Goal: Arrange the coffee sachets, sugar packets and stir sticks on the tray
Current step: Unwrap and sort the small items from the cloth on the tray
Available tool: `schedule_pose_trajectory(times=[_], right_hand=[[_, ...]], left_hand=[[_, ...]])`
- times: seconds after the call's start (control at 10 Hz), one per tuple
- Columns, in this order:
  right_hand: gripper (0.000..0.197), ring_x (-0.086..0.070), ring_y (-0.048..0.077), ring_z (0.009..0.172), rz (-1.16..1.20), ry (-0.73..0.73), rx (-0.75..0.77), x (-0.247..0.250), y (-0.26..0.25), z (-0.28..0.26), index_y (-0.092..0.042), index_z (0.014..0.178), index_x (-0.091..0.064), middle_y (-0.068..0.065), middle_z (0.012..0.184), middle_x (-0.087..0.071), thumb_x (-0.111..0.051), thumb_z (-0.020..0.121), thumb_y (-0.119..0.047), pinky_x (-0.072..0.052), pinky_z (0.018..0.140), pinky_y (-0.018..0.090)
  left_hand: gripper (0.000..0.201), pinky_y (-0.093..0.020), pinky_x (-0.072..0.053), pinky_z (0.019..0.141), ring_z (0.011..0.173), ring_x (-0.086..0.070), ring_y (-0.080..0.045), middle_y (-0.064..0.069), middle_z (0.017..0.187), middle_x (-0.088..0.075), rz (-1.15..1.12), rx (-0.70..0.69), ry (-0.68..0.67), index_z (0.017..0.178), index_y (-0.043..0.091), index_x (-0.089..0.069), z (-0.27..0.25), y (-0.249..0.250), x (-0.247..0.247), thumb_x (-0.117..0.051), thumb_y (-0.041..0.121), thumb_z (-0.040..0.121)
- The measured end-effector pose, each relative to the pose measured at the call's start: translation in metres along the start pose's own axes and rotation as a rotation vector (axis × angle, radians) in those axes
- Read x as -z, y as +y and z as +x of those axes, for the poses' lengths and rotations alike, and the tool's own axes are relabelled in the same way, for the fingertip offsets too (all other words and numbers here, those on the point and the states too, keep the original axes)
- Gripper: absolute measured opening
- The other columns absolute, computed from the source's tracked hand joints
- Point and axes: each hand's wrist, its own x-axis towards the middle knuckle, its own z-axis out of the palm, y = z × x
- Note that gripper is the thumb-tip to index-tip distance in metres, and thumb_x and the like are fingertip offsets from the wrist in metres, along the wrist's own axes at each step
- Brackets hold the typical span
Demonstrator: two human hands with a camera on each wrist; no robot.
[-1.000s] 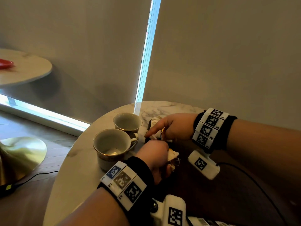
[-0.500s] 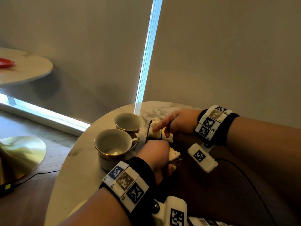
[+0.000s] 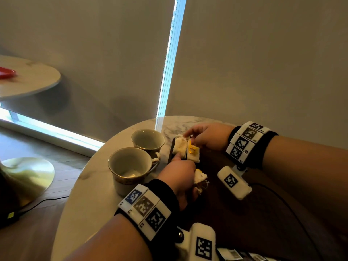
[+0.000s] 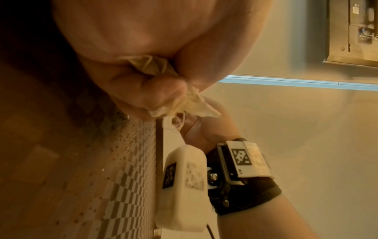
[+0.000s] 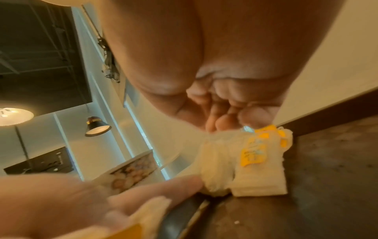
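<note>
Two empty cups (image 3: 139,159) sit just left of the dark tray (image 3: 235,204). Two sachets (image 3: 186,150) stand at the tray's far left corner. Right hand (image 3: 207,136) fingers pinch their tops. Left hand (image 3: 180,176) clutches crumpled sachets (image 4: 163,80), forefinger touching the standing ones.

Your left hand (image 3: 181,174) sat nearer you with its back turned up, fingers curled tight around a crumpled bundle, forefinger stretched forward. Your right hand (image 3: 208,135) reached in from the right, just beyond the left, palm down, its fingers (image 5: 225,119) bent and their tips pinching together. Both forearms angled in, each wrist wearing a black band.
</note>
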Motion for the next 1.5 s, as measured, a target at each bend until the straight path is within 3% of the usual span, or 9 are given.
schedule_pose_trajectory(times=[0.1,0.2,0.3,0.4,0.5,0.6,0.8,1.1,1.5], right_hand=[[0.022,-0.062,0.013,0.063,0.149,0.062,0.078,-0.002,-0.006,-0.005,-0.019,0.097,-0.060,0.009,0.089,-0.065,-0.056,0.090,0.001,-0.050,0.059,0.029],[0.019,-0.069,0.017,0.087,0.302,-0.113,0.112,-0.007,-0.010,-0.008,-0.011,0.094,-0.068,0.009,0.095,-0.070,-0.056,0.083,-0.002,-0.055,0.075,0.035],[0.036,-0.063,0.019,0.118,0.254,-0.222,0.059,-0.014,-0.010,-0.006,-0.010,0.117,-0.069,0.005,0.123,-0.070,-0.050,0.087,-0.018,-0.050,0.101,0.042],[0.048,-0.062,0.018,0.121,0.284,-0.272,-0.015,-0.019,-0.012,-0.003,-0.005,0.130,-0.061,0.003,0.125,-0.070,-0.045,0.094,-0.031,-0.046,0.108,0.043],[0.050,-0.059,0.016,0.124,0.224,-0.302,-0.037,-0.021,-0.017,-0.007,-0.007,0.136,-0.057,0.003,0.130,-0.068,-0.029,0.106,-0.036,-0.044,0.103,0.035],[0.048,-0.060,0.019,0.122,0.225,-0.242,0.031,-0.018,-0.017,-0.007,-0.005,0.134,-0.058,0.008,0.132,-0.066,-0.026,0.108,-0.029,-0.047,0.096,0.035],[0.022,-0.059,0.016,0.064,0.438,-0.117,0.090,0.008,-0.002,-0.029,-0.010,0.089,-0.063,0.005,0.074,-0.062,-0.062,0.092,-0.032,-0.042,0.051,0.024],[0.011,-0.059,0.008,0.060,0.204,-0.067,0.100,-0.001,0.013,-0.073,-0.016,0.094,-0.071,-0.003,0.072,-0.068,-0.077,0.086,-0.022,-0.046,0.056,0.022],[0.012,-0.061,0.012,0.056,0.182,0.133,0.056,0.002,0.019,-0.079,-0.018,0.092,-0.073,0.004,0.076,-0.073,-0.071,0.087,-0.009,-0.046,0.052,0.024]], left_hand=[[0.058,-0.025,-0.043,0.042,0.054,-0.049,-0.017,-0.004,0.077,-0.050,0.010,-0.120,-0.008,0.156,0.024,-0.032,0.001,-0.006,0.000,-0.043,0.015,0.100],[0.052,-0.025,-0.042,0.041,0.047,-0.047,-0.016,-0.004,0.069,-0.047,0.052,-0.160,0.001,0.150,0.011,-0.040,0.004,-0.012,0.000,-0.043,0.015,0.098],[0.051,-0.024,-0.039,0.040,0.043,-0.044,-0.015,-0.004,0.066,-0.044,0.022,-0.165,-0.003,0.150,0.009,-0.039,0.005,-0.010,0.000,-0.042,0.016,0.099],[0.035,-0.027,-0.037,0.044,0.046,-0.040,-0.013,-0.003,0.062,-0.040,-0.051,-0.119,-0.011,0.123,-0.011,-0.053,0.002,-0.011,0.002,-0.037,0.011,0.102],[0.033,-0.030,-0.034,0.051,0.051,-0.038,-0.015,-0.005,0.063,-0.041,-0.121,-0.133,0.021,0.075,0.002,-0.046,-0.001,-0.010,0.002,-0.034,0.008,0.104],[0.016,-0.022,-0.037,0.042,0.051,-0.049,-0.017,-0.010,0.078,-0.055,-0.327,0.003,0.045,0.101,0.012,-0.059,-0.007,-0.002,0.000,-0.044,0.017,0.102],[0.017,-0.024,-0.041,0.045,0.048,-0.056,-0.019,-0.012,0.071,-0.065,-0.399,-0.079,0.008,0.103,0.011,-0.056,-0.011,0.006,0.000,-0.047,0.025,0.105],[0.050,-0.031,-0.051,0.051,0.088,-0.068,-0.032,-0.025,0.120,-0.069,-0.473,-0.089,-0.168,0.130,0.008,-0.061,-0.020,0.007,-0.007,-0.041,0.045,0.102],[0.033,-0.028,-0.046,0.049,0.060,-0.061,-0.020,-0.015,0.093,-0.066,-0.375,-0.110,-0.177,0.120,0.009,-0.064,-0.017,0.005,-0.003,-0.062,0.029,0.095]])
